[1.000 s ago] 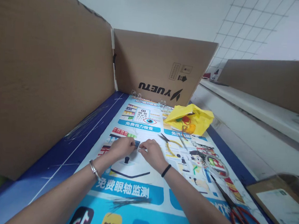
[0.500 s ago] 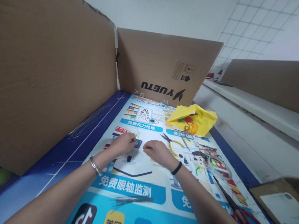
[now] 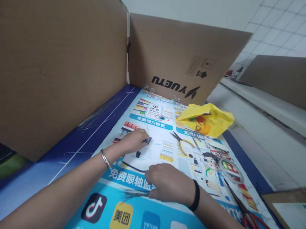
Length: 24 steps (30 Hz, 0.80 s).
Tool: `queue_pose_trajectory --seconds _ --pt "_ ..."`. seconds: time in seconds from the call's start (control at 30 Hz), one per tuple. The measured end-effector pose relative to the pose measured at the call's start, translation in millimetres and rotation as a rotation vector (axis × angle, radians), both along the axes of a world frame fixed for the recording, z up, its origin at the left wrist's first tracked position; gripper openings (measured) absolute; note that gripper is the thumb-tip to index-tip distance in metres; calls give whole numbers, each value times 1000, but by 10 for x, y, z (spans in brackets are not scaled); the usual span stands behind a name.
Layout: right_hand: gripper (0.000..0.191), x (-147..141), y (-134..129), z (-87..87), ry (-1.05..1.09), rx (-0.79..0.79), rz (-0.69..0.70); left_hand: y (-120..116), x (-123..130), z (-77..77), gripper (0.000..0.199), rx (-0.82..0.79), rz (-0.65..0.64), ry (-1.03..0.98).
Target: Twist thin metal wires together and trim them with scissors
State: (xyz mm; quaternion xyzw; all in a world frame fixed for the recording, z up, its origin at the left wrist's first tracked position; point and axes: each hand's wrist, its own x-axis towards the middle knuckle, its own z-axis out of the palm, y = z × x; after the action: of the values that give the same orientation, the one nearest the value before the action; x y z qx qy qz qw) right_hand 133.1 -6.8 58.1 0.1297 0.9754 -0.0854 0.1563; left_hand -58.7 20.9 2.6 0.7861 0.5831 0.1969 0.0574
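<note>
My left hand [image 3: 135, 141] is closed in a pinch above the middle of the printed sheet [image 3: 164, 136]; what its fingertips hold is too thin to make out. Fine wire strands show just beyond those fingers. My right hand [image 3: 167, 182] is lower and nearer to me, thumb parted from its curled fingers. Between that thumb and the fingers reaches the right end of a bundle of thin wires [image 3: 136, 194] lying on the sheet. Whether the fingers touch the wires I cannot tell.
Yellow-handled pliers [image 3: 182, 142] lie beyond my hands, near a yellow bag [image 3: 218, 119] with coloured cords. To the right are a wire coil [image 3: 232, 170] and red-handled scissors [image 3: 251, 217]. Cardboard panels [image 3: 173, 56] stand at the left and back. More wires [image 3: 96, 115] lie at left.
My right hand has moved away from my left, toward me and down to the wire bundle, and its thumb has parted from the fingers. The view has shifted slightly.
</note>
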Motion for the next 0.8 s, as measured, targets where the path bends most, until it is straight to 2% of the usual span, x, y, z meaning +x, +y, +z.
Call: queue_pose_trajectory --seconds 0.13,0.27,0.43,0.53,0.67,0.8 --pt "12 153 -40 -134 70 -36 -28 1 -75 15 13 -41 -8 38" --pt "16 271 -107 -201 109 -103 -60 -18 -95 81 15 -101 -28 90" --pt "13 331 -117 -161 126 -174 -70 -98 -38 250 16 -175 -47 157" --pt "13 334 -64 -113 177 -201 -146 -160 13 362 18 -205 -50 158" --pt "8 333 41 -150 262 -129 -302 -255 101 485 15 -342 -98 176" --pt "9 329 53 -249 237 -7 -265 -398 299 542 15 -408 -186 295"
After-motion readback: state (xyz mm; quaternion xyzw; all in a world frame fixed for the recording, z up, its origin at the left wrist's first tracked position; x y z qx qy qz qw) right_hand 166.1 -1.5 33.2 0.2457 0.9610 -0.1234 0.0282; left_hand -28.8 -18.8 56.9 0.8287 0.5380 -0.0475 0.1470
